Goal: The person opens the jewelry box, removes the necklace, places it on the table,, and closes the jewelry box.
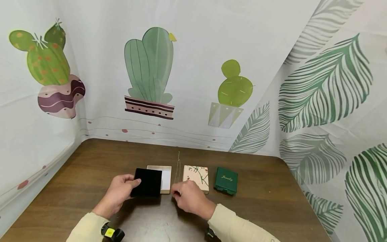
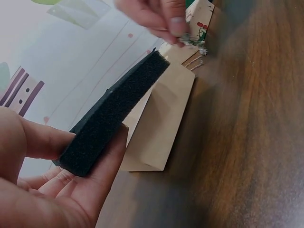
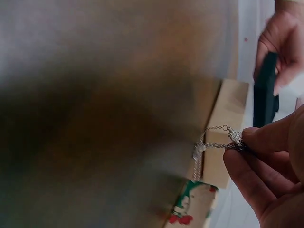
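My left hand (image 1: pixel 119 190) grips a square black foam pad (image 1: pixel 147 183) by its left edge, thumb on top. The left wrist view shows the pad's thick foam side (image 2: pixel 114 111) tilted up. An open cream box (image 1: pixel 166 177) with a white inside lies behind the pad, which partly hides it. Between thumb and fingertips, my right hand (image 1: pixel 191 198) pinches a bunched part of a silver chain necklace (image 3: pixel 236 137). The rest of the chain (image 1: pixel 179 164) stretches across the table, between the cream box and a floral box lid (image 1: pixel 196 174).
A green box marked "Jewelry" (image 1: pixel 226 179) sits to the right of the floral lid. All of this is on a brown wooden table (image 1: pixel 266 201). A white cloth printed with cacti and leaves (image 1: pixel 193 67) hangs behind the table.
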